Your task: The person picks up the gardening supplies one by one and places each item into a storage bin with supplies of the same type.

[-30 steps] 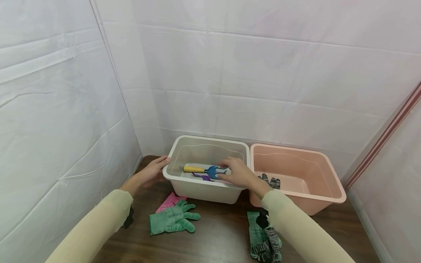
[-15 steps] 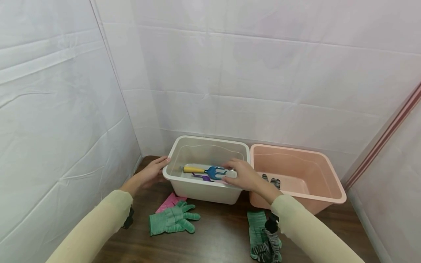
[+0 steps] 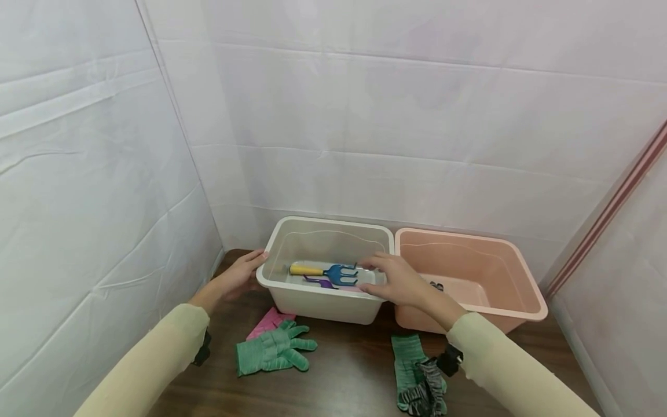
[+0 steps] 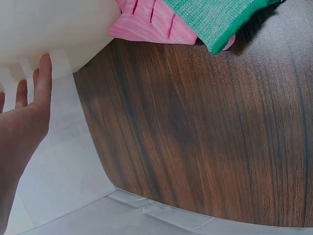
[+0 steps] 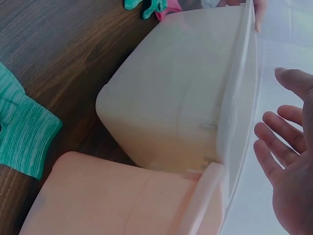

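Observation:
My left hand (image 3: 241,277) holds the white tub (image 3: 323,307) at its left rim, fingers along the outer wall. Inside the tub lies a blue garden hand fork (image 3: 340,274) with a yellow handle, its tines pointing right. In front of it a purple tool (image 3: 322,282) is partly hidden by the tub's wall, with a bit of something pink beside it. My right hand (image 3: 396,278) is over the tub's right side, just right of the tines, and holds nothing. Its fingers (image 5: 279,134) are parted and slightly bent in the right wrist view.
A pink tub (image 3: 469,313) stands right of the white one, a dark striped glove (image 3: 438,286) inside. On the wooden table (image 3: 344,370) lie a green glove (image 3: 273,350) over a pink glove (image 3: 270,321). Front right are another green glove (image 3: 407,353) and grey-black striped gloves (image 3: 432,382).
My right hand has drawn back to the right, away from the hand fork's tines, which now show fully. My left hand stays at the white tub's rim.

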The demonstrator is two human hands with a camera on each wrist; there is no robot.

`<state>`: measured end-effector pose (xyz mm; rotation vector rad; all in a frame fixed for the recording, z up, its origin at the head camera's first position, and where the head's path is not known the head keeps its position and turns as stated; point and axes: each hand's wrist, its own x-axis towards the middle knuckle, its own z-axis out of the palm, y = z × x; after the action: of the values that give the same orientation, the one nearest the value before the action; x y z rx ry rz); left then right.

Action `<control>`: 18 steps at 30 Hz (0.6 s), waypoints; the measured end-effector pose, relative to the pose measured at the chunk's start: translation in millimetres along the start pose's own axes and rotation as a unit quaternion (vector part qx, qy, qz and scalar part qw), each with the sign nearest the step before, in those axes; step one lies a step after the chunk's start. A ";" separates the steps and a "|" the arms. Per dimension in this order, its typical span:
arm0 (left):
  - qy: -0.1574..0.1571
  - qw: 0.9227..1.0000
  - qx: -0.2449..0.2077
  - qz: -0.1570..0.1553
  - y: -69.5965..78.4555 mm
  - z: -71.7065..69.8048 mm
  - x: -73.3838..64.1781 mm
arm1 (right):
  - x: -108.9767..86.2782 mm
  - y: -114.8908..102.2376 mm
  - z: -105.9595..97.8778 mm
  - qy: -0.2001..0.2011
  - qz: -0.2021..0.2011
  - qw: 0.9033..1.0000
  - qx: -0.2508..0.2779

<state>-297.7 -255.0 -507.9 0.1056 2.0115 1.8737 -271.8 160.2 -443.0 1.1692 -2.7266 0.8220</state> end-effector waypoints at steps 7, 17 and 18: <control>0.002 1.000 0.008 -0.001 -0.9 -1.6 -0.8 | -10.4 -0.2 -3.5 0.003 -0.010 1.000 -0.003; 0.001 1.000 0.006 0.001 -0.3 -3.0 0.5 | -22.0 -0.4 -11.8 0.023 -0.010 1.000 -0.008; 0.002 1.000 0.005 -0.001 -0.2 -2.8 0.6 | -23.6 -0.7 -12.9 0.026 -0.010 1.000 -0.005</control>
<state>-299.1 -257.5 -508.2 0.1024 2.0227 1.8637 -256.4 181.7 -437.8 1.1556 -2.6695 0.8222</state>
